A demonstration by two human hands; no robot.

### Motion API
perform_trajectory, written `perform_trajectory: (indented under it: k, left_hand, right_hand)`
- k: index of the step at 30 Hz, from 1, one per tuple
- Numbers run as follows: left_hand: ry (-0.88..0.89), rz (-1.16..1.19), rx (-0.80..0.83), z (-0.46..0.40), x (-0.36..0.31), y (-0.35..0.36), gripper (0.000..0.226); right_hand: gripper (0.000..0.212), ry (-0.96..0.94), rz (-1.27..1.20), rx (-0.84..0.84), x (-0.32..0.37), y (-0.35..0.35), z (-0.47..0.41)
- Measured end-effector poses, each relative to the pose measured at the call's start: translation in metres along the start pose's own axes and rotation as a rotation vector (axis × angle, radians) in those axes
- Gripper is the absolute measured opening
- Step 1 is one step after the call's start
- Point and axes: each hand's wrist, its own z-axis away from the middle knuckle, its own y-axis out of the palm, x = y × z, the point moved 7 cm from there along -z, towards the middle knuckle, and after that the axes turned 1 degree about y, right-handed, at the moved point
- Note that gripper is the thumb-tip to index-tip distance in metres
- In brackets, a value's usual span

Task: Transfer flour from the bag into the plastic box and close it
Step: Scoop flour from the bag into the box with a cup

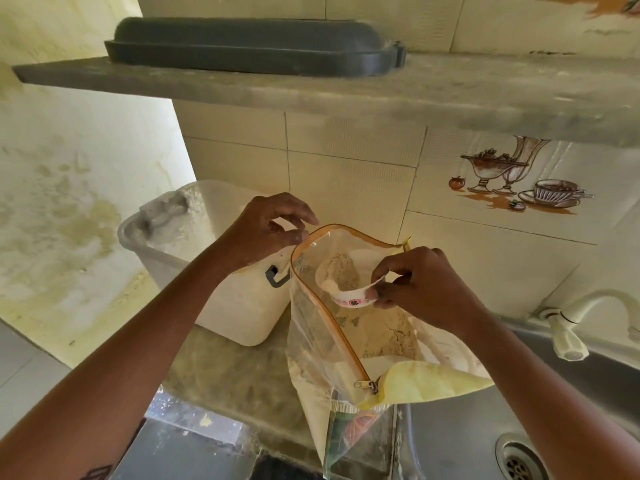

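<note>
Clear bag [311, 327] w/ orange zip trim; lid [252, 46] prob. grey.

The bag [313, 327] is thin see-through plastic, shiny and crinkly, with soft yellow cloth edges and a little metal zip. Left of the bag, the box [239, 306] is milky white plastic — smooth, dusty with flour. Right of the bag, the sink [467, 427] is shiny grey metal. Under the bag, the counter [225, 372] is rough, speckled stone.
</note>
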Motion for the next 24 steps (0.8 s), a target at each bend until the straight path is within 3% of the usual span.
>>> perform_trajectory:
  k: [6,10,18,24]
  left_hand:
    - [-0.06,0.01,-0.094,0.0,0.015,-0.025,0.029]
    - [-0.103,-0.118,-0.083,0.002,0.029,-0.041,0.038]
    - [-0.213,-0.284,-0.134,0.009,0.066,-0.089,0.028]
    - [-0.265,-0.334,-0.227,0.026,0.096,-0.13,0.021]
  right_hand:
    - [0.016,0.017,-0.042,0.02,0.019,-0.009,0.0]
    - [0.019,-0.001,-0.06,0.043,0.034,-0.016,-0.001]
    - [0.017,-0.1,-0.111,0.01,0.077,-0.01,-0.032]
    - [0.02,-0.175,-0.095,0.034,0.114,0.032,-0.068]
